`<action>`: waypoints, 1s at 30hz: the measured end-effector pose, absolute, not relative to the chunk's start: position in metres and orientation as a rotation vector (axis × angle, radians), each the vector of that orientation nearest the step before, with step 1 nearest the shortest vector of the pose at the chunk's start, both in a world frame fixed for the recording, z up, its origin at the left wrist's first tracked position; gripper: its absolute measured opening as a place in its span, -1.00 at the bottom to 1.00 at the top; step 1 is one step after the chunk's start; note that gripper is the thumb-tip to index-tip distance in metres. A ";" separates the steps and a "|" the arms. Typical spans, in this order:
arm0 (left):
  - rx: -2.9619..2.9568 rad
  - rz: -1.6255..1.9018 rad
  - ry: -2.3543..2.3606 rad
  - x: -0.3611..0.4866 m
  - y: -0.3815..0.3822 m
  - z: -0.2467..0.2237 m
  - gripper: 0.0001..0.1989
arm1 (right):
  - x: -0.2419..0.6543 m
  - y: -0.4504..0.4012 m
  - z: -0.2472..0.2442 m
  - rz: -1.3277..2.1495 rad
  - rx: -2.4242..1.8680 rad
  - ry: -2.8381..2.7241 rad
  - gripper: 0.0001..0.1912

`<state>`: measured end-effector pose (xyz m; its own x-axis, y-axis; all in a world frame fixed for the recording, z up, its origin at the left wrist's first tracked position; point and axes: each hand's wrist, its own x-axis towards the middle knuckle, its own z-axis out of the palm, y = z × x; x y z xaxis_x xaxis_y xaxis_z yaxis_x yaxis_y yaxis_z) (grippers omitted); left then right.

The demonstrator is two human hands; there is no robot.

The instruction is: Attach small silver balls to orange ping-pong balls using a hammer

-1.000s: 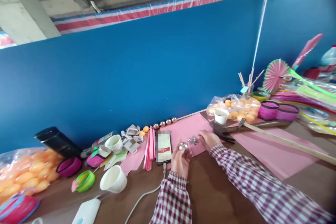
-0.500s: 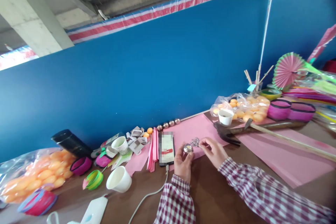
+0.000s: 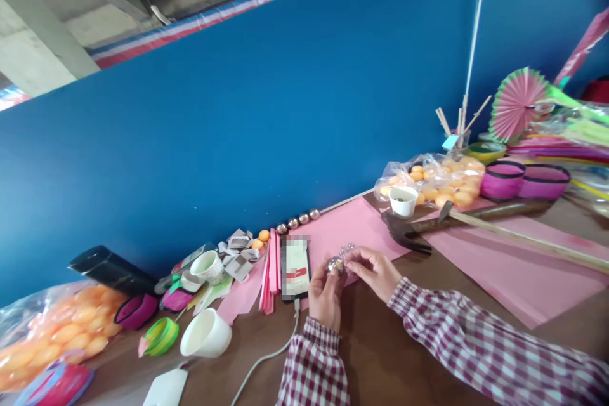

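Left hand (image 3: 326, 295): forearm reaching almost straight forward over the brown table (image 3: 380, 355), fingers curled, thumb and fingertips closed round one shiny silver ball (image 3: 335, 264). I place that ball by the near edge of the pink paper sheet (image 3: 333, 228), just right of the smartphone (image 3: 299, 266).

Right hand (image 3: 373, 271): forearm slanting in from the right, wrist bent slightly, back of the hand uppermost, thumb and forefinger drawn to a narrow pinch beside the ball; whether a small part sits between them, I cannot tell.

Small silver pieces (image 3: 349, 246): loose cluster on the sheet, just beyond the right fingertips.

Silver balls (image 3: 292, 222), four: in a row near the sheet's far left corner.

Claw hammer (image 3: 404, 231): head overlapping the sheet's right edge.
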<state>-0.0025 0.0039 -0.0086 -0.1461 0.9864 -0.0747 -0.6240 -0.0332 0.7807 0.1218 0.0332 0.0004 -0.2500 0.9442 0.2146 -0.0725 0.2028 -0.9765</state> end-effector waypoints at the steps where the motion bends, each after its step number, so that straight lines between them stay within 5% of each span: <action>1: 0.601 1.551 0.816 -0.002 0.004 -0.008 -0.63 | 0.122 0.033 0.001 1.244 -0.879 -1.463 -0.84; 30: 0.809 1.549 0.882 -0.004 0.006 -0.018 -0.62 | 0.122 0.034 -0.003 1.229 -0.972 -1.501 -0.84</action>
